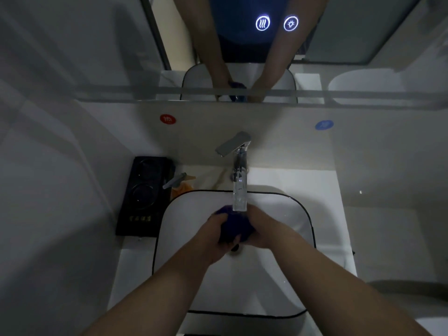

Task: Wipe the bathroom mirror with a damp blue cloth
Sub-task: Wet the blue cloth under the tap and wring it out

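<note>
A dim bathroom with pale grey walls [60, 98]. A white countertop [322, 214] carries a white basin [286, 282] edged in black, below a chrome tap [238, 170]. A black tray [143, 195] sits left.

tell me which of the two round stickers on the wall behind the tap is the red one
The red sticker is the one up and to the left of the tap, above the black tray. The other, right of the tap, is the blue sticker.
</note>
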Demonstrator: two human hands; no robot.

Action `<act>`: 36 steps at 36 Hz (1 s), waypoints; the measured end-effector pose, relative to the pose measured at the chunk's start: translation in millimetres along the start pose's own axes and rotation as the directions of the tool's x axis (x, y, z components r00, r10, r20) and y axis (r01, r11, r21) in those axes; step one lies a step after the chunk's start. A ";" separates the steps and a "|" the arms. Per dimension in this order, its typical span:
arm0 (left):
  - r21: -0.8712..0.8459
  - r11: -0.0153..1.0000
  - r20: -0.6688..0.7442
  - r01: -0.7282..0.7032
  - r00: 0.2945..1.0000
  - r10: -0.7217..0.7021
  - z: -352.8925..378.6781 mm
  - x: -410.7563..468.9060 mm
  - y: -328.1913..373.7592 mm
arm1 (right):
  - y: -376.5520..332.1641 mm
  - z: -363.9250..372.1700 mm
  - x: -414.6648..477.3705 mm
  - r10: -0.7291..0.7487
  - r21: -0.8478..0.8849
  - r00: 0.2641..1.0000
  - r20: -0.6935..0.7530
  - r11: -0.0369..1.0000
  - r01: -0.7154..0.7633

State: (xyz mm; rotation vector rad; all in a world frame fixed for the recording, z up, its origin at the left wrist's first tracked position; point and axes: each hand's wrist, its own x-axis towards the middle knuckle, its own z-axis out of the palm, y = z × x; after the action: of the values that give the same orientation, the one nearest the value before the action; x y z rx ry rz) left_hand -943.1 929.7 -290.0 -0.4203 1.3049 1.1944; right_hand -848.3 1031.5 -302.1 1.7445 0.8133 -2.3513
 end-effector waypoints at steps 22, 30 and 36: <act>0.106 0.994 -0.108 0.016 0.994 -0.005 -68.8 -33.0 -0.4 | -42.8 20.8 -45.4 -0.581 -0.448 0.692 -0.429 0.802 0.395; 0.273 0.962 -0.159 -0.028 0.984 0.074 -76.9 -51.6 -8.0 | -83.3 68.4 -81.5 -0.896 -0.731 0.418 0.149 0.184 0.657; 0.343 0.935 -0.087 -0.087 0.988 0.124 -75.6 -73.4 -9.9 | -70.5 68.3 -70.6 -0.670 -0.921 0.674 0.311 -0.040 0.386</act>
State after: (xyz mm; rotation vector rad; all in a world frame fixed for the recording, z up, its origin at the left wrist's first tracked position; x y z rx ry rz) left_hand -960.1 832.8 -250.7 -0.1668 1.6102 1.0179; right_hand -910.3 1043.2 -198.9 1.0542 2.6751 -0.9669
